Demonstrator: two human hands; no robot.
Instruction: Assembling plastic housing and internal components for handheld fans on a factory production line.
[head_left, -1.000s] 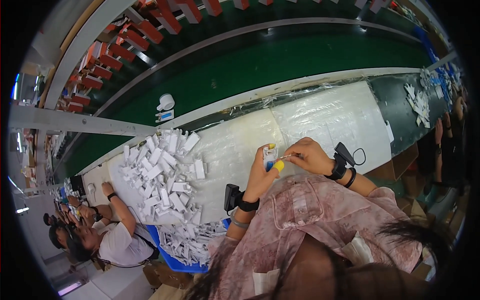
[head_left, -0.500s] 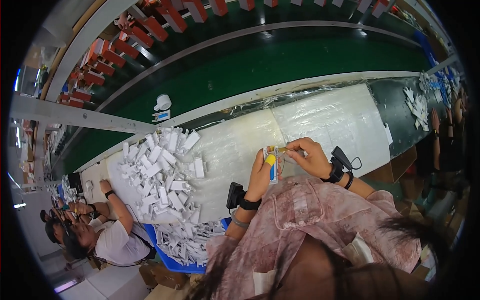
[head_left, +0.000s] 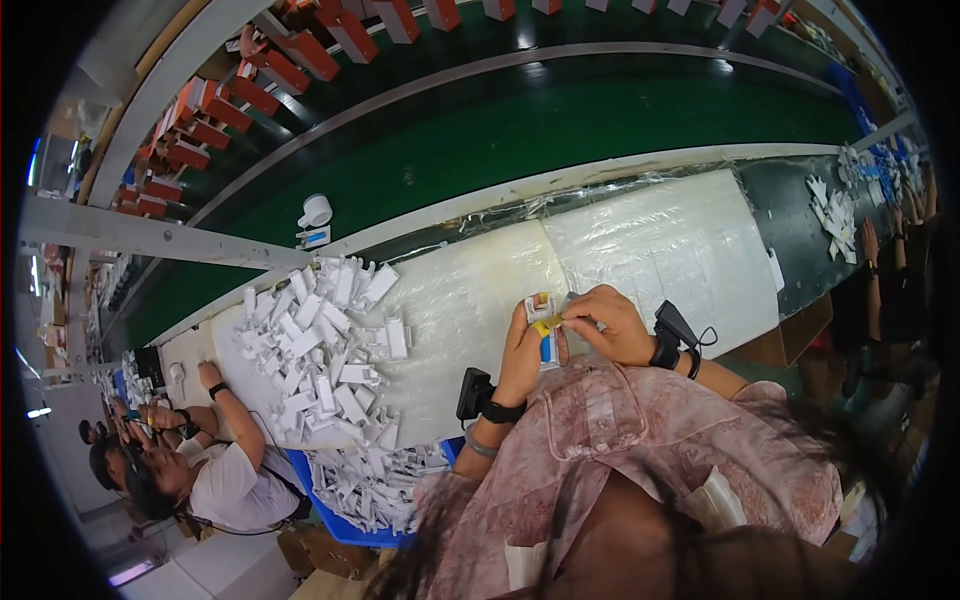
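In front of my chest, my left hand is closed around a small white plastic housing with a blue part inside it. Yellow wrapping covers the tip of my left thumb, which presses on the housing. My right hand pinches a small yellowish-brown strip against the housing; its exact kind is too small to make out. Left of my hands lies a heap of similar white plastic housings on the film-covered table.
A blue bin full of white parts stands below the heap. Beyond the table runs a green conveyor carrying a white round-headed device. Orange-red boxes line its far side. A co-worker sits at left; other hands work at far right.
My right hand has moved slightly left and down, bringing the strip over the housing near my left thumb. The white device on the conveyor has shifted slightly left.
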